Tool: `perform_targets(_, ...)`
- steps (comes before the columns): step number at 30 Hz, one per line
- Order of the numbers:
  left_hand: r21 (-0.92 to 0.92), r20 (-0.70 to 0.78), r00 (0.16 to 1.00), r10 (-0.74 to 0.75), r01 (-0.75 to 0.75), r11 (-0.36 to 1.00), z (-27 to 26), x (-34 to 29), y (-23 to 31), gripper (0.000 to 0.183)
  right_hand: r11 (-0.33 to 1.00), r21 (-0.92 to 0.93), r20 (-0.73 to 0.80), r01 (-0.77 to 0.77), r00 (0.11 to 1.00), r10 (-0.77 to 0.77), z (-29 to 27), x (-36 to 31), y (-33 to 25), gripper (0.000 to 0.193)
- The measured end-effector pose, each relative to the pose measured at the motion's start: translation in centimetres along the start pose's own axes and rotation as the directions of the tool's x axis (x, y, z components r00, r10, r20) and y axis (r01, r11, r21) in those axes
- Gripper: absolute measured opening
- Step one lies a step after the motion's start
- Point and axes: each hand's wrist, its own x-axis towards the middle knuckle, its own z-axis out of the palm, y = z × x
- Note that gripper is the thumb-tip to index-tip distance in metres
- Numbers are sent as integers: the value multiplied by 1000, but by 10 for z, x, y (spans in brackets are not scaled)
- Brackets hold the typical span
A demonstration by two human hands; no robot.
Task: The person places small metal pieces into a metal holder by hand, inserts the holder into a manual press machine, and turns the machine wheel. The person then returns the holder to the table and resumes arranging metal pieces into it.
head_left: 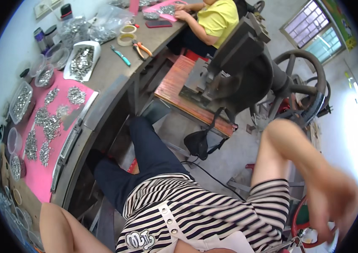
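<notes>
One right hand (335, 196) is raised at the lower right, blurred, over one round, red-rimmed object (294, 224); I cannot tell whether they touch, nor whether its fingers are spread or pressed together. The left arm (63, 232) shows only around its bent elbow, beside the tabletop (107, 82); its hand lies outside the view, so the state of those fingers cannot be told either. Near that elbow, one pink sheet (40, 185) carries five heaps of small metal pieces (51, 126): two above, two below and one between (the sprawling middle mass counted as a single heap). One white tray (96, 55) beyond the sheet holds more pieces. Farther along lie two pairs of pliers, one teal-handled (123, 57) and one orange-handled (145, 49), with two rolls of tape (126, 39) just beside them and one smartphone (158, 24) near. One co-worker in a yellow shirt (219, 21) has two hands (183, 15) at another pink sheet. One press (244, 76), with a large handwheel (299, 53), stands right of the tabletop.
</notes>
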Motion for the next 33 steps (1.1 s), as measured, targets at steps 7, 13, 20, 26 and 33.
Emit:
perform_targets(7, 506, 341, 906, 250, -401, 764, 79, 8, -20, 81, -261, -24, 607, -965, -221, 763, 250, -301, -4, 13)
perform_targets(13, 585, -693, 717, -80, 494, -643, -60, -228, 62, 45, 368, -97, 824, -925, 133, 551, 286, -381, -86, 52)
perform_targets(20, -44, -916, 210, 341, 794, -606, -44, -365, 195, 44, 104, -443, 750, -890, -304, 588, 158, -517, -179, 34)
perform_targets(26, 80, -878, 416, 236, 614, -785, -94, -374, 177, 45, 400, -755, 629, -520, -746, 217, 94, -532, -192, 40)
perform_targets(33, 163, -877, 456, 154, 582, -796, -112, -362, 204, 39, 313, -696, 664, -646, -745, -61, 125, -488, -209, 44)
